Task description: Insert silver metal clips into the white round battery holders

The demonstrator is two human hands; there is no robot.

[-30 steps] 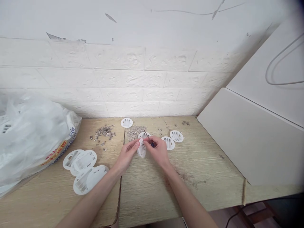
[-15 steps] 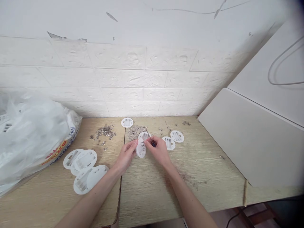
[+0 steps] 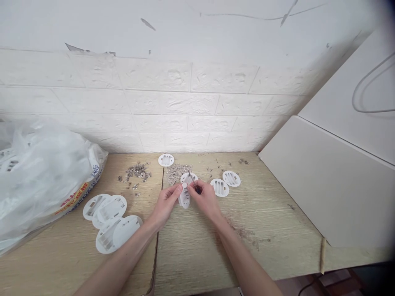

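Note:
In the middle of the table, my left hand (image 3: 166,205) pinches a white oval plastic battery plate (image 3: 185,200), held tilted above the wood. My right hand (image 3: 206,200) closes around a thin metal screwdriver-like tool (image 3: 191,177) with a dark end. Its shaft points up and left, past the plate's top edge. The right fingertips are close to the plate; I cannot tell whether they touch it. Just behind the fingers lies another white plate (image 3: 187,176), partly hidden. A pile of small metal pieces (image 3: 176,172) spreads beyond both hands.
Overlapping white plates (image 3: 106,234) lie to the left, near a bulging plastic bag (image 3: 46,181). A second metal heap (image 3: 137,172) is at back left. Two plates (image 3: 219,188) sit right of my hands; another (image 3: 166,160) is near the wall. A white panel (image 3: 321,181) leans at right.
The held plate has turned and dropped slightly between my fingers. The tool's shaft now shows more clearly, pointing up-left. The whole view has shifted a little.

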